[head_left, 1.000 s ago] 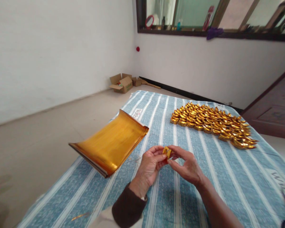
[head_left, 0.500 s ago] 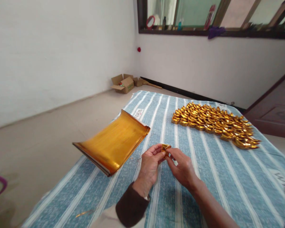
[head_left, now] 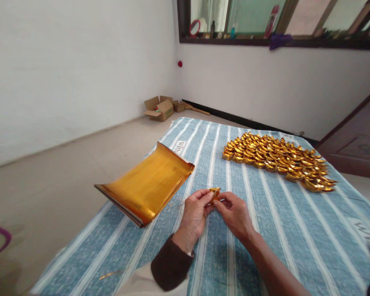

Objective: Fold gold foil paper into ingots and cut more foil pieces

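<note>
At the far left, a purple curved thing [head_left: 3,240] shows at the edge of view; next, a thin gold strip [head_left: 107,274] lies on the blue-and-white striped cloth [head_left: 89,250]; above it rests a stack of gold sheets [head_left: 148,187], its ends curling upward; an open cardboard box [head_left: 160,110] sits on the floor [head_left: 80,164] behind; near the middle, the left hand [head_left: 193,213] pinches a small folded gold piece [head_left: 215,191] between thumb and fingers; the right hand [head_left: 235,211] pinches the same piece from the other side; farther right, many shiny gold folded shapes [head_left: 274,160] stand in close rows on the cloth.
</note>
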Available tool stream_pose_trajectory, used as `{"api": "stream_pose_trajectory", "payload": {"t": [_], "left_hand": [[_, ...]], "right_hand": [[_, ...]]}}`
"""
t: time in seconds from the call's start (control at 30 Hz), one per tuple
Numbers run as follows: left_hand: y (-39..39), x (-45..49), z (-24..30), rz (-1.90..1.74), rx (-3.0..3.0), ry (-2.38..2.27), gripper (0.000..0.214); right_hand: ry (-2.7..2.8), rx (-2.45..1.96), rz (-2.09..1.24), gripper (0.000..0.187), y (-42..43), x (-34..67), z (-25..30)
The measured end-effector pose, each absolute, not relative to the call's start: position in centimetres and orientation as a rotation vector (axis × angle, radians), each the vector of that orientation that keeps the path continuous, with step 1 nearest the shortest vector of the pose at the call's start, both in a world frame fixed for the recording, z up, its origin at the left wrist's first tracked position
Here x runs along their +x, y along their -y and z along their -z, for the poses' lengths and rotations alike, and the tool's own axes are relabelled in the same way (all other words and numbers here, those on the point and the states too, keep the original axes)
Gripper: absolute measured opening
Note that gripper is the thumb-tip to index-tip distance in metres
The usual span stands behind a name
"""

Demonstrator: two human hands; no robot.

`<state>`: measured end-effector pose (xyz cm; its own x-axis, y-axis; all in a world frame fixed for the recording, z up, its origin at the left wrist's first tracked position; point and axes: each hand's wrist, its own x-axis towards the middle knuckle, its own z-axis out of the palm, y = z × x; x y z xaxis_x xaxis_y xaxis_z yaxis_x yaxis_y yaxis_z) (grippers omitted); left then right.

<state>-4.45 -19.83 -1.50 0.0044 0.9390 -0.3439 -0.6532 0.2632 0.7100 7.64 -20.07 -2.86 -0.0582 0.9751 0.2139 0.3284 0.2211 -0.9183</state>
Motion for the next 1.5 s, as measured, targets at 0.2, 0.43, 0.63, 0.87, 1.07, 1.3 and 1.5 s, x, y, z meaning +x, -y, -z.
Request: {"api": "stream_pose_trajectory", "payload": {"t": [0.2,0.43,0.63,0.87,1.07,1.3,1.5], "left_hand": [[19.8,-4.4,1.5,-1.307,0.342,-0.883,0.014],[19.6,-4.3,1.7,-1.319,0.291,-0.848,0.012],[19.8,-4.2,1.5,-1.321,0.336,-0.862,0.016],[19.8,-4.1,1.5,-1.33,0.436,-0.911,0.021],[19.6,-4.3,1.3,-1.272,0.44,-0.925,0.022],[19.7,-4.5,1.0,-1.212,0.437,-0.957,0.013],[19.4,-4.5,1.1,-1.243,0.374,-0.988,0.003]], "right_hand": [[1.45,-1.361,-0.965,0.028,20.1,7.4,2.9],[1.294,-1.384,-1.083,0.027,20.0,7.1,3.1],[1.248,-1.433,-1.098,0.026,19.9,7.2,3.3],[1.393,-1.401,-0.981,0.027,19.9,7.4,3.4],[1.687,-1.314,-0.619,0.016,19.9,8.0,3.4],[1.867,-1.243,-0.444,0.016,19.9,8.5,3.6],[1.974,-1.178,-0.46,0.018,19.7,8.8,3.4]]}}
